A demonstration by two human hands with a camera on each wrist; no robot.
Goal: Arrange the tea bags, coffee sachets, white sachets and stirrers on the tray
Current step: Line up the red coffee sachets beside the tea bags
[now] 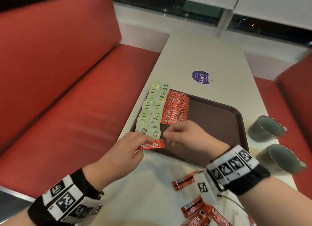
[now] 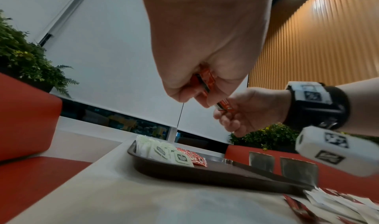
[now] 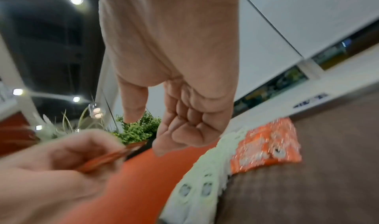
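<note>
A brown tray [image 1: 219, 121] lies on the white table. Along its left side run two columns of green tea bags [image 1: 152, 111], with a row of red coffee sachets [image 1: 177, 107] beside them. My left hand [image 1: 146, 141] pinches one red coffee sachet [image 1: 152, 145] just above the tray's near left corner; the left wrist view shows that sachet [image 2: 207, 81] between thumb and fingers. My right hand [image 1: 167, 136] hovers next to the sachet's free end. In the right wrist view the right hand [image 3: 147, 130] has thumb and loosely curled fingers apart, with nothing held.
Loose red sachets [image 1: 184, 181] and more of them [image 1: 202, 214] lie on the table near me, beside white sachets [image 2: 338, 201]. Two metal cups [image 1: 265, 129] [image 1: 280, 160] stand right of the tray. Red bench seats flank the table. A purple sticker [image 1: 200, 77] sits beyond the tray.
</note>
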